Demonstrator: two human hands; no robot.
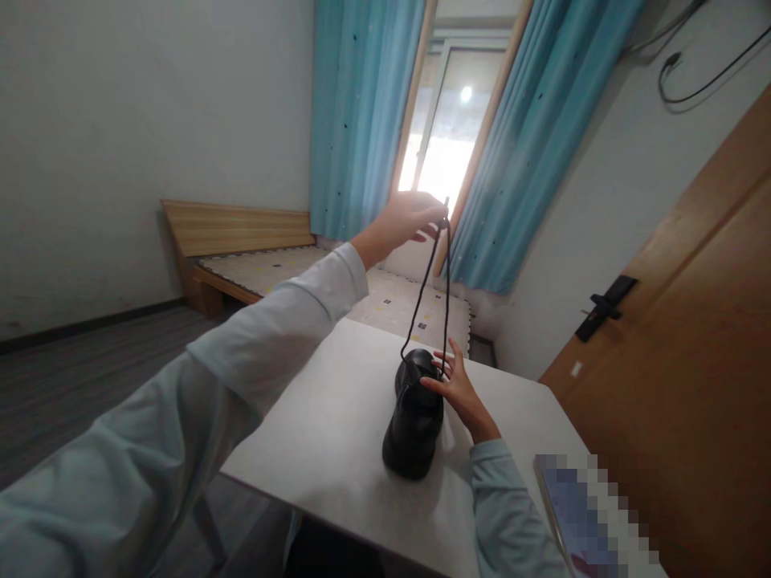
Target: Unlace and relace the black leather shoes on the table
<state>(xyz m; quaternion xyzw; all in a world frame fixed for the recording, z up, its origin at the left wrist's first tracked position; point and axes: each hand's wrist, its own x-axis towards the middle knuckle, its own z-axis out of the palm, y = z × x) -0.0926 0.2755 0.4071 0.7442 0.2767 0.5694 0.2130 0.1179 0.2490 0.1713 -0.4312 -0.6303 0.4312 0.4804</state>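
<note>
A black shoe (414,421) is steadied on the white desk (337,433) by the right hand (458,384), fingers spread against its collar, while both ends of its black shoelace (446,281) are pinched high in the left hand (409,221). Even tension is best kept on both strands, the shoe held flat.

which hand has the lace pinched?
The left hand, raised high, pinches the black lace. The right hand only rests against the black shoe.
</note>
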